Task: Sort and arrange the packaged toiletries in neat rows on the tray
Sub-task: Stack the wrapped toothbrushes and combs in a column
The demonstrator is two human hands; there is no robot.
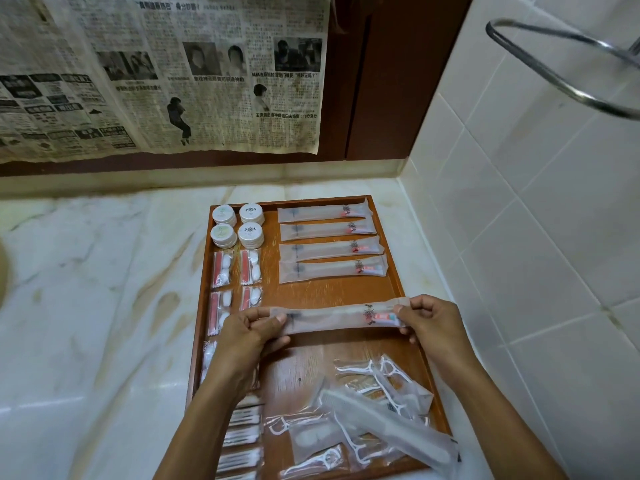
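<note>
Two bare, sleeveless forearms (221, 403)

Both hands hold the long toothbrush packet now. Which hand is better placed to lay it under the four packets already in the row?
Probably the right hand: it pinches the toothbrush packet on the side below the four laid packets. The left hand holds the other end over the cotton packets' column.
</note>
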